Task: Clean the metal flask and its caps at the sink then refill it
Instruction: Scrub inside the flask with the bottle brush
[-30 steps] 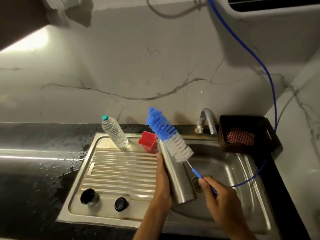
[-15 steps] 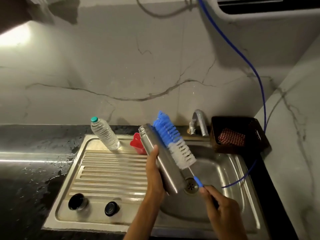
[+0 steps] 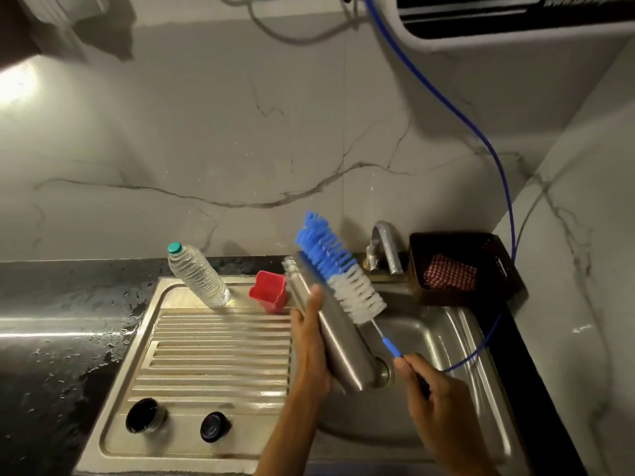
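Observation:
My left hand (image 3: 309,341) grips the metal flask (image 3: 340,341), tilted over the sink basin (image 3: 443,341) with its open mouth pointing up and left. My right hand (image 3: 433,396) holds the blue handle of a bottle brush (image 3: 338,269). The brush's blue and white bristles lie against the flask's upper side, outside the mouth. Two dark caps, a larger one (image 3: 146,415) and a smaller one (image 3: 214,427), sit on the near edge of the ribbed drainboard (image 3: 213,352).
A plastic water bottle (image 3: 197,274) leans at the back of the drainboard beside a red cup (image 3: 269,291). The tap (image 3: 386,247) stands behind the basin. A dark basket (image 3: 460,266) with a checked cloth sits to its right. A blue hose (image 3: 494,159) hangs into the basin. The black counter (image 3: 51,338) at left is wet.
The flask has been lifted and tilted so its mouth shows beside the brush. The brush has stayed alongside the flask's outside.

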Motion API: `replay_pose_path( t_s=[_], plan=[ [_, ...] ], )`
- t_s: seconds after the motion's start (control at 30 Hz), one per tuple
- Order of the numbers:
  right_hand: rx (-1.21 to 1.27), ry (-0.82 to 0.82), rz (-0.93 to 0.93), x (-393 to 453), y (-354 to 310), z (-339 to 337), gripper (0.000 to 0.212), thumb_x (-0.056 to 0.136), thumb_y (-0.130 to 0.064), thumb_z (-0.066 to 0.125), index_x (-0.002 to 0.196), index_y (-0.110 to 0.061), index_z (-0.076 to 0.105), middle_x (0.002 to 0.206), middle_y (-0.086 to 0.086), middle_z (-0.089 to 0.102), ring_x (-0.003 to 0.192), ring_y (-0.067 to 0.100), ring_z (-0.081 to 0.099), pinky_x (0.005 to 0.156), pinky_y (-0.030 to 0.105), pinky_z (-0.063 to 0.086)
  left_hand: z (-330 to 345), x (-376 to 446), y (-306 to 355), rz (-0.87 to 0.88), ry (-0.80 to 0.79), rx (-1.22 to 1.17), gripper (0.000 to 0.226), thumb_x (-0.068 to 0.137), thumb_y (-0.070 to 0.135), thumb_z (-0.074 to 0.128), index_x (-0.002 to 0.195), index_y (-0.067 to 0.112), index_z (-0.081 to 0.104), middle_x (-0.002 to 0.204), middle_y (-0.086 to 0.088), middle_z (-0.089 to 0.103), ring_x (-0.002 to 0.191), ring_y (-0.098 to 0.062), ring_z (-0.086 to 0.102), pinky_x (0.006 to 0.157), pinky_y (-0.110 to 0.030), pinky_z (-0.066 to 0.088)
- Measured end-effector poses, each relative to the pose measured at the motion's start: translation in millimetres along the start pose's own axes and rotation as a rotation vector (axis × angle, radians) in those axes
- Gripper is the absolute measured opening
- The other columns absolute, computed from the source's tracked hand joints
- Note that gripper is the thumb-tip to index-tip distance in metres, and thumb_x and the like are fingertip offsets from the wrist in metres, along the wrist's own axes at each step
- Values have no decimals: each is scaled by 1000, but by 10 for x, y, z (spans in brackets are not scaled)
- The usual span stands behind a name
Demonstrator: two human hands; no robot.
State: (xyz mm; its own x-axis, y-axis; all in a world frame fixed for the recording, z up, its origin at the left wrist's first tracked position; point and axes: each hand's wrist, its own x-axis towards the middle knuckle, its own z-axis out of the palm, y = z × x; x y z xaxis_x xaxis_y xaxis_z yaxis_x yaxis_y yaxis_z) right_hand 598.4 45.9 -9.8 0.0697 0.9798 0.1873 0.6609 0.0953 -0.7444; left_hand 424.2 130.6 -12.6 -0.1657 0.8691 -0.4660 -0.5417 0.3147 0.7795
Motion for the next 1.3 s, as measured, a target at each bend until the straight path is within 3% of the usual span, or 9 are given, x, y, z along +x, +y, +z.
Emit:
replay_pose_path(
  t_s=[0.17,0.3,0.47,0.63,0.7,0.83,0.97,1.17,1.3],
  plan=[
    [10,-64,14,-364,21,-139,14,94,-45,60,95,-41,74,61,-28,48,45,-8,42,47,4,32,-276,422,465,112,123,-34,72,90,76,59,125,14,70,112,-17,77,102,-39,75,96,-55,58],
    [60,-22,34,-196,-8,31,8,95,-32,70,91,-33,77,56,-26,47,47,-7,45,49,4,31,-95,92,236,46,7,6,77,98,75,34,125,12,69,111,-16,77,103,-37,73,101,-55,54],
    [60,20,8,1,-47,21,15,96,-34,62,85,-43,66,50,-15,43,43,1,42,45,9,27,92,-187,-62,-79,-130,53,87,70,66,87,136,14,66,116,-20,76,98,-38,74,100,-57,55],
    [24,-57,40,-337,165,-154,9,96,-41,64,89,-45,67,50,-14,43,41,0,39,44,10,31,-123,256,447,63,95,-41,75,86,69,71,139,18,59,124,-21,74,112,-40,73,99,-59,58],
    [50,-70,54,-341,196,-109,8,92,-38,65,89,-45,67,48,-12,40,40,0,37,45,11,30,-152,304,525,31,99,-113,86,81,78,67,142,18,57,127,-21,73,115,-39,73,100,-58,58],
    [34,-45,49,-28,157,9,17,96,-25,66,86,-39,67,48,-17,46,40,0,44,44,7,26,74,-61,216,-76,11,-3,61,98,68,51,128,18,70,116,-19,78,105,-36,76,99,-53,57],
    [26,-117,69,-1,246,-36,19,100,-48,51,95,-39,67,53,-15,53,45,7,50,45,14,29,90,-38,127,-90,87,-32,69,98,67,46,129,9,68,101,-19,78,93,-36,73,89,-47,59],
    [-58,-95,52,-222,201,-22,11,97,-44,59,94,-38,68,52,-18,45,43,0,43,45,10,25,-185,306,439,24,120,34,71,76,58,85,133,22,60,121,-18,76,108,-40,75,95,-61,59],
    [45,-115,30,72,119,110,19,104,-36,55,89,-29,65,54,-15,51,47,6,49,48,13,30,-58,53,148,1,21,102,46,89,46,76,128,25,66,114,-13,79,104,-35,77,95,-58,60]
  ],
)
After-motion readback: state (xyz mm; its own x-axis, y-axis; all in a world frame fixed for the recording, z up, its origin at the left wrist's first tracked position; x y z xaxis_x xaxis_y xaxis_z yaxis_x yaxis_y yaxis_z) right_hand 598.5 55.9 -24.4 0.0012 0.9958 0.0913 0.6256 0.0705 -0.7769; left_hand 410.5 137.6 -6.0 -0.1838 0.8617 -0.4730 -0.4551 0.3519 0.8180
